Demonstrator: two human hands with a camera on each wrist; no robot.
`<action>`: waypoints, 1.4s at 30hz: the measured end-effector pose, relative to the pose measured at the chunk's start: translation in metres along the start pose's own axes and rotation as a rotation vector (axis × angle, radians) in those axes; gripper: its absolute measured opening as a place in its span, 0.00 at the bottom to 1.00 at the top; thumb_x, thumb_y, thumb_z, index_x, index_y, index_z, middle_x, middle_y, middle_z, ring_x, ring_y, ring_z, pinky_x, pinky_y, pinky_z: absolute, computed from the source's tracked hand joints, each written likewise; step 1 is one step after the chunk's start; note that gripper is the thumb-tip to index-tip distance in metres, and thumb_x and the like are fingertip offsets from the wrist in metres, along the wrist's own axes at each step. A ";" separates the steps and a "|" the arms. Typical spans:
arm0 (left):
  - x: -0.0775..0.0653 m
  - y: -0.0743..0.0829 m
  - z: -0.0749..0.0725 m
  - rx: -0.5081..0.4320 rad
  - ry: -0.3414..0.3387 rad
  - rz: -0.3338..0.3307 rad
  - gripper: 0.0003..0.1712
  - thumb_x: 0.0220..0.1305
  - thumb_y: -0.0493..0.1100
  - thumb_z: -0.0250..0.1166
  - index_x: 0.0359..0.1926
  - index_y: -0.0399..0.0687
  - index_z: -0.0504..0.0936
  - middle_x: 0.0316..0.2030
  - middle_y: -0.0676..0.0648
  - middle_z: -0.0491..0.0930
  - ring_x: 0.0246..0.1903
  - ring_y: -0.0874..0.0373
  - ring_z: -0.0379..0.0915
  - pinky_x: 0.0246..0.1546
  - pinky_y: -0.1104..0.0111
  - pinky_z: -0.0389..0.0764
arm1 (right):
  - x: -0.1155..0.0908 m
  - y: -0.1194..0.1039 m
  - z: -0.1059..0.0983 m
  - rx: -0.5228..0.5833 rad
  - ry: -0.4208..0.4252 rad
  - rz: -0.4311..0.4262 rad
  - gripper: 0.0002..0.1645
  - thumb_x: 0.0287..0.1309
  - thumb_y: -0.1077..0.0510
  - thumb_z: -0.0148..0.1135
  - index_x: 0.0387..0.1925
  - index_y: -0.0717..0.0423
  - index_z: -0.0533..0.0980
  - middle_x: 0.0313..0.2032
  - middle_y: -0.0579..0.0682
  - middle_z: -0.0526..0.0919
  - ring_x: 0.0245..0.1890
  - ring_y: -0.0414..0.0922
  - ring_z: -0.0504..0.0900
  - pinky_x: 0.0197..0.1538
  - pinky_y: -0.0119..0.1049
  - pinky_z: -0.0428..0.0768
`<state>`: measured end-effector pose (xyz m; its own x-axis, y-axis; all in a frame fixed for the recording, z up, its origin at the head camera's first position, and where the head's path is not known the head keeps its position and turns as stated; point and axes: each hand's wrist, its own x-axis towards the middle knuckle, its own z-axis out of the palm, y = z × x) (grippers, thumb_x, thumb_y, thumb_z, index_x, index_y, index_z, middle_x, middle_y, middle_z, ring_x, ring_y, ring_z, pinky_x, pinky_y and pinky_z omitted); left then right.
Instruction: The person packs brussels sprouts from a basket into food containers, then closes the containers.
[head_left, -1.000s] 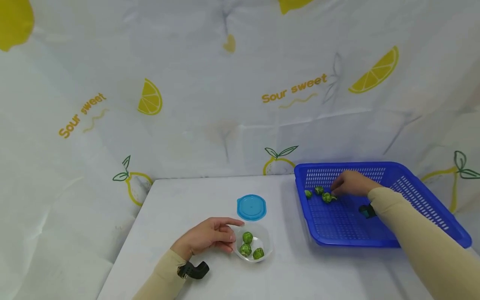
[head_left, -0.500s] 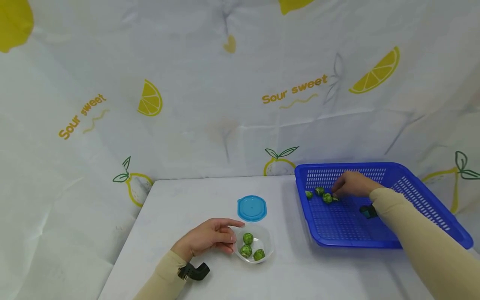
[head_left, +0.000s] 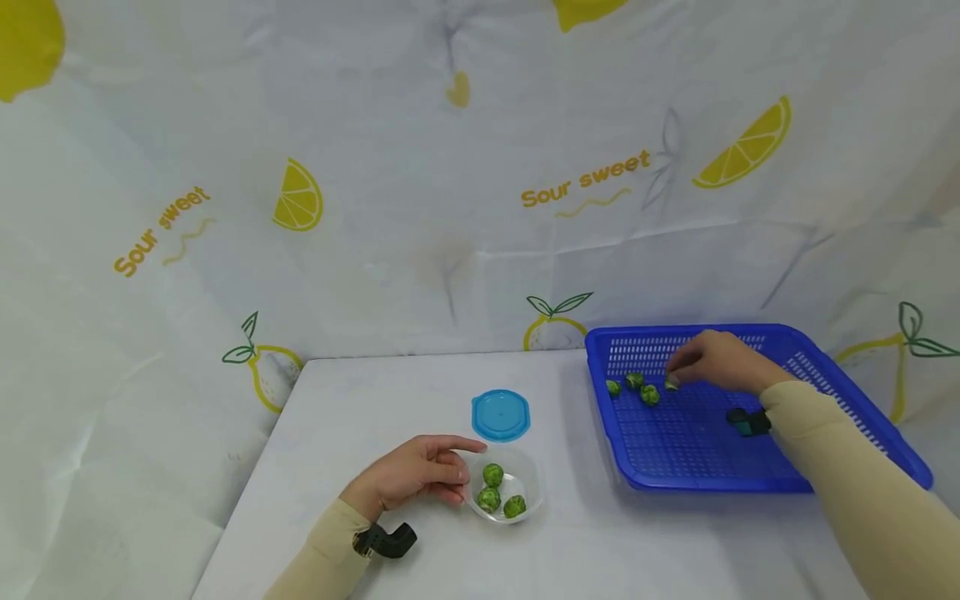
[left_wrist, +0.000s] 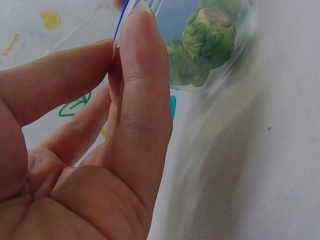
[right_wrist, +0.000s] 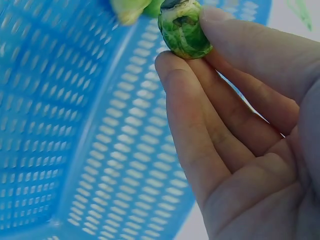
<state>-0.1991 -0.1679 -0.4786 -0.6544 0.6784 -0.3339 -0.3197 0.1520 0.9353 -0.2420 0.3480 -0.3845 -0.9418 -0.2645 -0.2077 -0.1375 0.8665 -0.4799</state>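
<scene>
A clear plastic bowl [head_left: 534, 490] with 3 green Brussels sprouts [head_left: 489, 499] in it sits on the white table. My left hand [head_left: 422, 472] pinches the bowl's rim at its left side between thumb and fingers; the left wrist view shows the sprouts [left_wrist: 209, 39] through the clear wall. Over the blue basket, my right hand [head_left: 714, 362] pinches one Brussels sprout [right_wrist: 185, 30] between thumb and fingertips. In the head view only a small part of that sprout [head_left: 671, 382] shows beneath the fingers. Several other sprouts [head_left: 649, 394] lie at the basket's left side.
The blue perforated basket [head_left: 682, 483] stands at the right of the table. Behind the bowl lies a round blue lid [head_left: 501, 415]. A white cloth [head_left: 420, 275] with lemon prints hangs along the table's back edge.
My right hand has lifted a Brussels sprout away from the others in the basket and moved slightly up and right. My left hand stays at the bowl.
</scene>
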 end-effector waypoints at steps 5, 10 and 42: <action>-0.002 -0.002 -0.002 -0.012 0.006 -0.010 0.31 0.73 0.36 0.71 0.74 0.44 0.77 0.42 0.45 0.88 0.37 0.57 0.88 0.45 0.66 0.93 | -0.004 -0.024 0.001 -0.004 0.030 -0.048 0.18 0.70 0.51 0.73 0.54 0.58 0.89 0.50 0.55 0.92 0.50 0.54 0.90 0.53 0.58 0.90; -0.003 -0.003 -0.003 -0.011 0.003 -0.015 0.31 0.73 0.37 0.71 0.74 0.45 0.77 0.42 0.47 0.88 0.37 0.58 0.88 0.46 0.66 0.93 | -0.007 -0.047 0.000 -0.015 0.056 -0.099 0.15 0.70 0.53 0.72 0.52 0.56 0.89 0.49 0.52 0.92 0.48 0.51 0.91 0.51 0.55 0.90; 0.002 -0.001 -0.004 0.000 -0.009 0.007 0.31 0.73 0.36 0.70 0.74 0.44 0.77 0.41 0.47 0.88 0.37 0.58 0.88 0.45 0.65 0.93 | -0.001 -0.188 0.121 0.224 0.011 -0.386 0.08 0.67 0.59 0.75 0.47 0.49 0.90 0.41 0.41 0.91 0.41 0.35 0.87 0.46 0.30 0.88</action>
<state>-0.2033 -0.1692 -0.4806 -0.6504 0.6861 -0.3259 -0.3151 0.1467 0.9377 -0.1780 0.1344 -0.3970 -0.8379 -0.5449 0.0315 -0.4110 0.5919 -0.6934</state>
